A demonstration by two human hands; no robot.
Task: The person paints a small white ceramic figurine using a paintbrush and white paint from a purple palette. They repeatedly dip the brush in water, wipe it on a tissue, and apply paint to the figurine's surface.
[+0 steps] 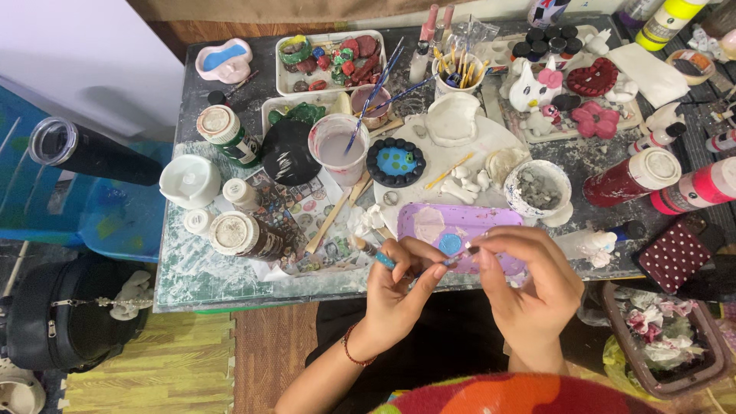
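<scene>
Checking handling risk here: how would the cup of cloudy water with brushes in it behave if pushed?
The cup looks light and thin-walled, so it would probably slide easily. The long brushes lean out past its rim, so a push could tip it and spill.

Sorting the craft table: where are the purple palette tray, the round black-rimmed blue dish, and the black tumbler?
purple palette tray [429,218], head view, left part.
round black-rimmed blue dish [394,161], head view, blue centre.
black tumbler [103,159], head view, body.

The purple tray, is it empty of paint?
No, the purple tray carries a blue blob and a pale pink patch of paint, just beyond the two hands.
</scene>
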